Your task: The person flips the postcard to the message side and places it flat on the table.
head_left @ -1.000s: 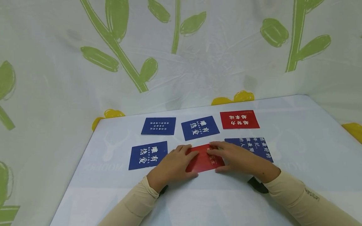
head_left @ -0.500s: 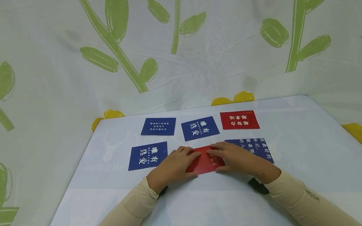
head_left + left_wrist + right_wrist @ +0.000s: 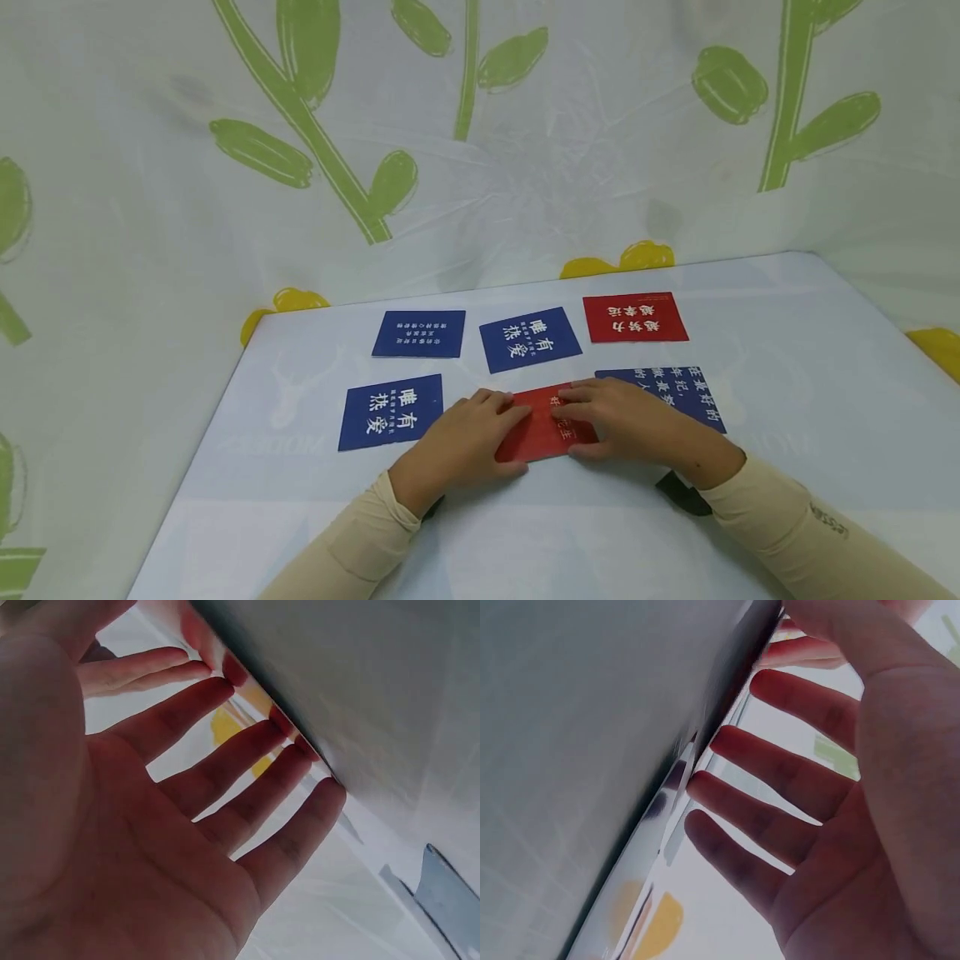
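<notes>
A red card [image 3: 538,433] with gold characters lies on the table in the head view, between the two hands. My left hand [image 3: 468,437] rests over its left side, fingertips touching it and thumb near its front edge. On the right side, my right hand [image 3: 630,421] touches the card with its fingertips, covering part of the lettering. In the left wrist view the fingers [image 3: 217,765] are nearly straight, tips against the shiny surface. The right wrist view likewise shows extended fingers [image 3: 780,765]. A blue card [image 3: 686,398] lies partly under the right hand.
Another blue card [image 3: 392,412] lies left of the left hand. Behind are two more blue cards, one at the left [image 3: 418,335] and one in the middle [image 3: 531,340], plus a red card [image 3: 636,317]. A leaf-patterned curtain [image 3: 525,167] hangs beyond the white table [image 3: 810,350].
The right fingers have shifted slightly right, uncovering more of the red card's gold lettering. The left hand and the other cards stay in place.
</notes>
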Available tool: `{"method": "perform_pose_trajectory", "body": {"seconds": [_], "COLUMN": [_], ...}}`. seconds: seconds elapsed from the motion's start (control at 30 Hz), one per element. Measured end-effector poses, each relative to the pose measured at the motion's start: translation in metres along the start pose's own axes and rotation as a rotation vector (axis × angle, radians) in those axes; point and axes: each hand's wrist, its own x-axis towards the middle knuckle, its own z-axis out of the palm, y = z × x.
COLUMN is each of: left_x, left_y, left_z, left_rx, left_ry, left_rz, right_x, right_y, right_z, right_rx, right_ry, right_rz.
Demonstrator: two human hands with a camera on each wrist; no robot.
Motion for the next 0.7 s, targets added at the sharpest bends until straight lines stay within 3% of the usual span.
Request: {"method": "perform_pose_trajectory", "body": {"seconds": [0.23,0.7], "left_x": [-0.0020,0.0003], "left_y": [0.0003,-0.0031], "left_z": [-0.0030,-0.0030], "left_rx": [0.021,-0.046], "left_ry": [0.014,0.031], "left_rz": [0.020,0.016], "right_x": [-0.0006,-0.0026], "right_y": [-0.0007,-0.0033], "right_z": [-0.0012,-0.0035], "right_rx": [0.006,0.039], "right_ry": [0.045,0.010], "right_rz": [-0.029,0.011]}}
